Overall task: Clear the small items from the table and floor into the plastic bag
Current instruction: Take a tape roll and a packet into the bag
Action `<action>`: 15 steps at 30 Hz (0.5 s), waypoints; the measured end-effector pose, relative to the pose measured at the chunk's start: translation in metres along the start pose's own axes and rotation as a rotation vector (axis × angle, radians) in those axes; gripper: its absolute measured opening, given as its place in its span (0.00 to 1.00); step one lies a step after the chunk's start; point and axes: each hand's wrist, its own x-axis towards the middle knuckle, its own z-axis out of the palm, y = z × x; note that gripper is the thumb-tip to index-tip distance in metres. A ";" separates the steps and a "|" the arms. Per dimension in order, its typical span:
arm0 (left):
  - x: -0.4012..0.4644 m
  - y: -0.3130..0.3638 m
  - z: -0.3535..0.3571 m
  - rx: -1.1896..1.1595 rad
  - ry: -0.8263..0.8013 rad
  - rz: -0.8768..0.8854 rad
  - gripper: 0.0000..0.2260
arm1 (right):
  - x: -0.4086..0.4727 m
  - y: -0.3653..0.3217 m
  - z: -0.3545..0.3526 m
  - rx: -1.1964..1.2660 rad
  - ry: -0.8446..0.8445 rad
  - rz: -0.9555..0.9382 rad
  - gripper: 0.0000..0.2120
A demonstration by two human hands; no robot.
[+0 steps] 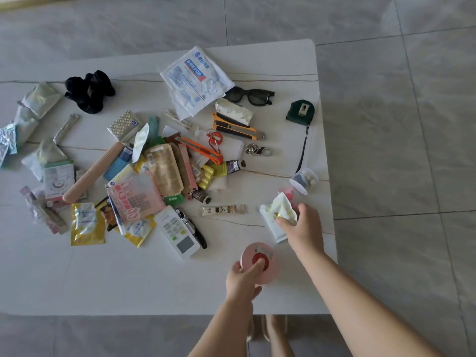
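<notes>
Low in the frame's centre, left hand curls its fingers around a round pink tin with a red centre. Right hand, right of centre, pinches a crumpled white packet off the white marble table. No plastic bag shows; probably lift both clear before reaching for more.

Round pink tin with red label held above the table's near edge, white packet lifted just beside it
</notes>
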 end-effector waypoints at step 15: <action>0.006 0.008 0.035 -0.182 0.112 -0.064 0.14 | 0.005 0.002 -0.007 -0.036 -0.129 0.063 0.19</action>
